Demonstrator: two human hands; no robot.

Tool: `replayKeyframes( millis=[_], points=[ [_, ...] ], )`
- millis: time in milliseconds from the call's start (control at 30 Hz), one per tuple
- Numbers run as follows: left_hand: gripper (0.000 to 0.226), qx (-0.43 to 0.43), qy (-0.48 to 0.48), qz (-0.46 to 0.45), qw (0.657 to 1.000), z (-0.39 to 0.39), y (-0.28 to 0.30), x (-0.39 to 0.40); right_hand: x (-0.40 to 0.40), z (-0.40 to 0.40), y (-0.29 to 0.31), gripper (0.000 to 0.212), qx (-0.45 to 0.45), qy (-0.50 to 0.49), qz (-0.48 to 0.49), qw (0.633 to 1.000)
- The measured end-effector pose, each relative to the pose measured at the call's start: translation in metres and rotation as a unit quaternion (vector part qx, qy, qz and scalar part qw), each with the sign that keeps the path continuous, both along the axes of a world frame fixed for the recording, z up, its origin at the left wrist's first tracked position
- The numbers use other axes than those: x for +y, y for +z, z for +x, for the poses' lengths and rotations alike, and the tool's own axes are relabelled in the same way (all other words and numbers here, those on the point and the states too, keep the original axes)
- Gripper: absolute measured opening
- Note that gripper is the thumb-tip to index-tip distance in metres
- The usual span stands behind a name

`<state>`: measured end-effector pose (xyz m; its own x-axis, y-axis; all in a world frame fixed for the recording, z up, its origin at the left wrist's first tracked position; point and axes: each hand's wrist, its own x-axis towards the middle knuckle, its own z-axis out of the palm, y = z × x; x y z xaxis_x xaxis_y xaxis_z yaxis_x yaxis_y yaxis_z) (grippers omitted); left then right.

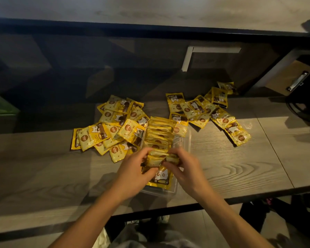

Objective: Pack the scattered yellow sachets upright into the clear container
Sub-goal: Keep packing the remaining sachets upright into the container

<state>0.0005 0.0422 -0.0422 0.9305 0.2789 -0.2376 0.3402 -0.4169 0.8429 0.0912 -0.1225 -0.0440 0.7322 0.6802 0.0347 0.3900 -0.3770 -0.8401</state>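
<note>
A clear container (183, 138) stands in the middle of the wooden table, with a row of yellow sachets (159, 133) standing upright in it. My left hand (134, 171) and my right hand (183, 167) both grip a few sachets (155, 159) at the near end of the row. One sachet (161, 178) leans against the container's near wall below my fingers. A loose pile of sachets (113, 127) lies flat to the left of the container. Another loose pile (209, 111) spreads out to its right and behind it.
The wooden table (240, 167) has a dark front edge near me. A clipboard (292, 77) lies at the far right, beside dark cables (301, 108). A green object (0, 106) shows at the left edge. Dim shelving runs behind the table.
</note>
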Motion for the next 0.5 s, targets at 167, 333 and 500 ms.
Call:
replayKeyframes(
  millis=[167, 333, 500],
  points=[
    [0.035, 0.008, -0.009, 0.126, 0.992, -0.009, -0.008, -0.003, 0.0, -0.007, -0.009, 0.02, -0.033, 0.04, -0.016, 0.999],
    [0.033, -0.07, -0.006, 0.194, 0.978, -0.014, -0.013, -0.005, 0.006, -0.01, -0.011, 0.022, -0.053, 0.053, -0.022, 0.997],
    [0.029, -0.106, -0.012, 0.173, 0.979, -0.019, -0.02, -0.004, 0.0, -0.017, -0.013, 0.03, -0.08, 0.072, -0.059, 0.992]
  ],
)
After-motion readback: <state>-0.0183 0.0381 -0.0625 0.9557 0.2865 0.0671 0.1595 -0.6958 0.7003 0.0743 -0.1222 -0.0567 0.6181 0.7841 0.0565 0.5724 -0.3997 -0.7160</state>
